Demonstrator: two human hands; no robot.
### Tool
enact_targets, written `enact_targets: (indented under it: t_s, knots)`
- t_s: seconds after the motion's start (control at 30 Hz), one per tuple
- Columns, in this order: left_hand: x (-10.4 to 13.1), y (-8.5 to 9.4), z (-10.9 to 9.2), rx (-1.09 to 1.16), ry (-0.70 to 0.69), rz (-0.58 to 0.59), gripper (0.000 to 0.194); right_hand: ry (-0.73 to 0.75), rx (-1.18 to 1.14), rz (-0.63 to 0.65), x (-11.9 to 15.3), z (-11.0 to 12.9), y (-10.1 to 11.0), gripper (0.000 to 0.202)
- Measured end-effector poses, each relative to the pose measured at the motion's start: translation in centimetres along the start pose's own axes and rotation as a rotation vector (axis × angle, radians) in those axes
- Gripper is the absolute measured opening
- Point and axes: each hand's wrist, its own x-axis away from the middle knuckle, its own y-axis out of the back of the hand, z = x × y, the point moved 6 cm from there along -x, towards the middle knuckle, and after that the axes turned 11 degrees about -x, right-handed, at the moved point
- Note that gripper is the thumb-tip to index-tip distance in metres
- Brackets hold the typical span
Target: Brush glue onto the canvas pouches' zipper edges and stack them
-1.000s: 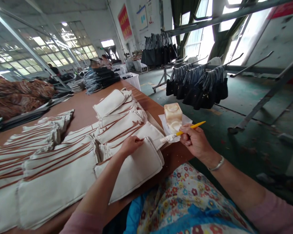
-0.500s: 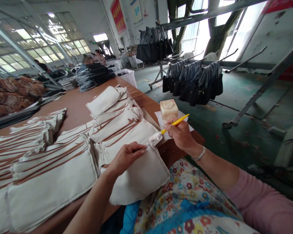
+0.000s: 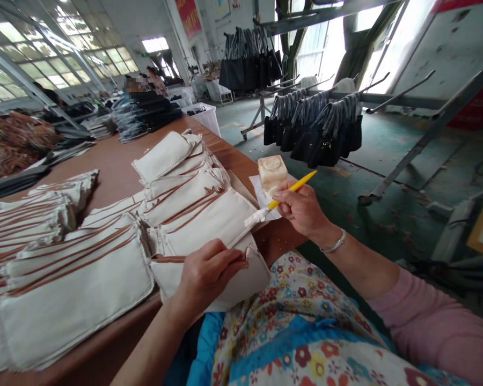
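My right hand is closed around a yellow-handled brush. White paste coats the bristles, which hover by the upper edge of the stacked pieces. With fingers pinched, my left hand grips the edge of a cream fabric piece with brown trim, which hangs over the table edge towards my lap. Beyond it lies a fanned stack of similar cream pieces. A cream-coloured, paste-smeared container stands on a white sheet just behind my right hand.
More cream stacks cover the left side of the brown table. Dark folded goods and brown bundles lie farther back. To the right, a metal rack carries black bags. People are in the background.
My left hand has lifted and turned the fabric piece, so its brown-trimmed edge now shows on the left. The brush has come slightly down and its handle tilts more steeply. The camera view has shifted.
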Motion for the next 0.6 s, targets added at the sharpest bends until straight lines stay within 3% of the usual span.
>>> enact_targets:
  t_s: [0.1,0.23,0.43,0.6]
  knots:
    - [0.3,0.5,-1.4,-0.157,-0.110,-0.073,0.013,-0.144,-0.033,0.145,1.4,-0.4,-1.9,0.014]
    - [0.3,0.8,-1.8,-0.197,-0.107,-0.080,0.015,-0.233,-0.042,0.263,3.3,0.6,-2.9,0.010]
    - [0.6,0.7,-1.9,-0.214,-0.098,-0.057,0.017,-0.086,-0.053,0.129,2.3,2.1,-1.3,0.010]
    - [1.4,1.2,-2.1,-0.250,-0.020,-0.073,0.017,-0.201,0.007,0.238,4.0,0.1,-3.6,0.009]
